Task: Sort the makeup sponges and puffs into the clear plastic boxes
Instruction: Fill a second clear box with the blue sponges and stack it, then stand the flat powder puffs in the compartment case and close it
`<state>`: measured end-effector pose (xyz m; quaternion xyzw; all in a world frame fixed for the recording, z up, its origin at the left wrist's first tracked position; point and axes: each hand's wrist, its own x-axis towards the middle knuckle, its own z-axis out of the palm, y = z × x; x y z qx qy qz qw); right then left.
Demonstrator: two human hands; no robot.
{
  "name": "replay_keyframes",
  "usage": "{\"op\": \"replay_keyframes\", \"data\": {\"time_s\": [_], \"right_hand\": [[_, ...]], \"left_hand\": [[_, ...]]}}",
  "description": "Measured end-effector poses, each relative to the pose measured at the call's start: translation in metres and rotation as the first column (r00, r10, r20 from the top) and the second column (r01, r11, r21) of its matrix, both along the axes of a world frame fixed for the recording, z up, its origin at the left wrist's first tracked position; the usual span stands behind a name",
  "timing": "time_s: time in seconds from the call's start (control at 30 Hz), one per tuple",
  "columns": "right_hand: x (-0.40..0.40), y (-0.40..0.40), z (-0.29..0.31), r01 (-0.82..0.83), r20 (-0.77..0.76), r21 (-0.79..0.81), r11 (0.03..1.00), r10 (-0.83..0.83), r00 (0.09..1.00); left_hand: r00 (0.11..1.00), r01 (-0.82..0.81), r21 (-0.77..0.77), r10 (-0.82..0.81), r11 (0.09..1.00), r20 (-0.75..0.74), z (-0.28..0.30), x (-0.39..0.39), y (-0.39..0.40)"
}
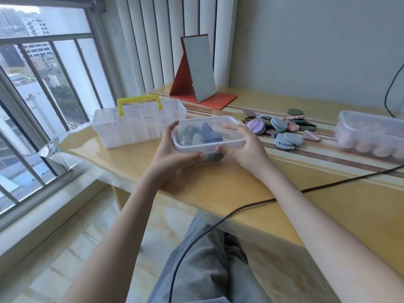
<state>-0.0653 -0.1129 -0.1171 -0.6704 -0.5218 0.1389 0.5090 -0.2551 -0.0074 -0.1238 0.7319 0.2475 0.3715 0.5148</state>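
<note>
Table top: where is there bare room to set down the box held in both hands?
Bare wood lies on the table between the held box and the near edge, left of the black cable. It is crowded behind: the handled case, the puff pile, the right-hand box.

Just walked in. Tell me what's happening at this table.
A person is sorting makeup sponges. Both hands, left hand and right hand, grip a clear rectangular plastic box of blue and green sponges. A pile of flat round puffs lies loose on the yellow table, beside another clear box of pink sponges.
</note>
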Motion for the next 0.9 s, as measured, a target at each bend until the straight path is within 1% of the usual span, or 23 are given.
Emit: {"op": "replay_keyframes", "data": {"time_s": [0.1,0.13,0.17,0.2,0.27,0.3,0.33,0.43,0.53,0.73,0.8,0.9], "right_hand": [[0.002,-0.004,0.004,0.077,-0.054,0.124,0.989,-0.071,0.996],[0.005,-0.006,0.008,0.141,-0.096,0.191,0.972,-0.124,0.988],[0.008,-0.008,0.015,0.238,-0.139,0.259,0.936,-0.208,0.968],[0.012,-0.01,0.023,0.363,-0.182,0.316,0.877,-0.319,0.93],[0.026,-0.015,0.039,0.592,-0.275,0.393,0.703,-0.525,0.806],[0.036,-0.018,0.045,0.665,-0.319,0.413,0.622,-0.585,0.745],[0.047,-0.023,0.051,0.71,-0.348,0.424,0.562,-0.623,0.7],[0.084,-0.042,0.063,0.742,-0.346,0.494,0.453,-0.681,0.646],[0.124,-0.065,0.074,0.747,-0.321,0.582,0.322,-0.753,0.575],[0.202,-0.099,0.077,0.806,-0.394,0.585,0.092,-0.836,0.381],[0.218,-0.107,0.07,0.816,-0.393,0.573,0.07,-0.851,0.348],[0.233,-0.115,0.05,0.832,-0.351,0.55,0.074,-0.884,0.311]], "left_hand": [[0.995,0.022,-0.045,-0.018,0.999,0.098,0.012,0.016,-0.014],[0.99,0.055,-0.032,-0.051,0.998,0.131,0.019,0.027,-0.018],[0.985,0.086,0.001,-0.085,0.996,0.152,0.026,0.039,-0.021],[0.98,0.109,0.046,-0.115,0.993,0.163,0.033,0.054,-0.025],[0.975,0.139,0.083,-0.151,0.987,0.166,0.046,0.088,-0.031],[0.972,0.154,0.078,-0.166,0.985,0.169,0.051,0.106,-0.036],[0.971,0.159,0.074,-0.169,0.985,0.171,0.053,0.125,-0.039],[0.965,0.168,0.101,-0.184,0.981,0.185,0.062,0.173,-0.058],[0.958,0.208,0.097,-0.223,0.973,0.178,0.073,0.221,-0.077],[0.918,0.37,0.046,-0.372,0.928,0.139,0.079,0.312,-0.113],[0.896,0.43,0.013,-0.428,0.903,0.114,0.071,0.333,-0.121],[0.881,0.467,-0.028,-0.463,0.884,0.093,0.055,0.35,-0.127]]}}
